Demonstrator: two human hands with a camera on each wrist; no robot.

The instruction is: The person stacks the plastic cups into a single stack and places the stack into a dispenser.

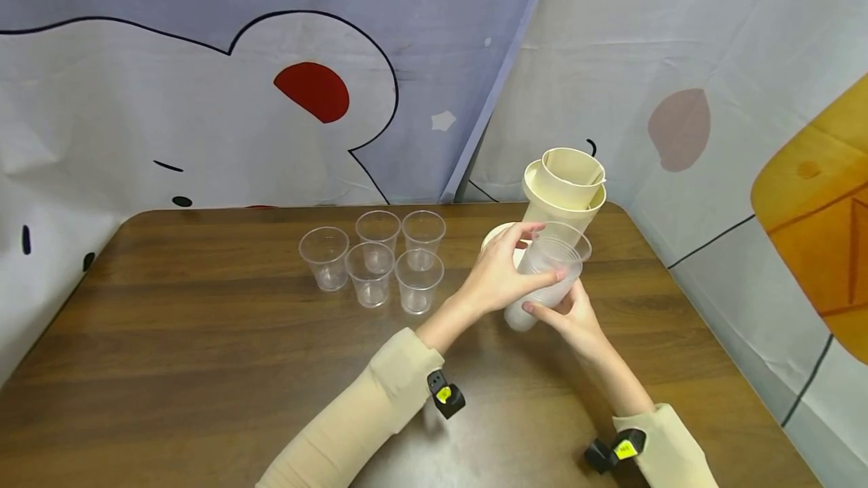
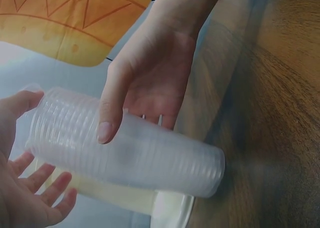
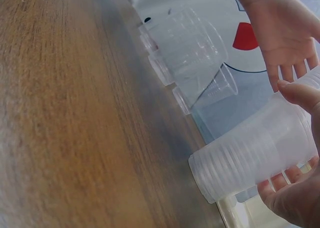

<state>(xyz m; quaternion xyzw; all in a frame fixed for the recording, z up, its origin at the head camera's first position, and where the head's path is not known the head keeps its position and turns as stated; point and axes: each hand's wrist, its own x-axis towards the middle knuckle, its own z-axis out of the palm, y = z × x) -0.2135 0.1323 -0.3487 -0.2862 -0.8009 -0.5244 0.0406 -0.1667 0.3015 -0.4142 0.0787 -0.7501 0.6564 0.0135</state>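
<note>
A tilted stack of nested clear plastic cups (image 1: 542,292) is held between both hands at the right of the table. My right hand (image 1: 573,318) grips the stack around its middle, thumb in front in the left wrist view. At the stack's rim end, my left hand (image 1: 505,269) spans the top cup (image 1: 566,236), thumb and fingertips at its rim. In the right wrist view the stack (image 3: 250,148) has its base low, close to the table. Separate clear plastic cups (image 1: 372,294) stand upright in a group to the left.
Cream-coloured nested cups or tubs (image 1: 564,198) stand tall behind the hands. A cream round rim (image 1: 495,233) shows low beside them, partly hidden by the left hand. The wooden table (image 1: 237,367) meets a printed cloth (image 1: 434,123) along its back edge.
</note>
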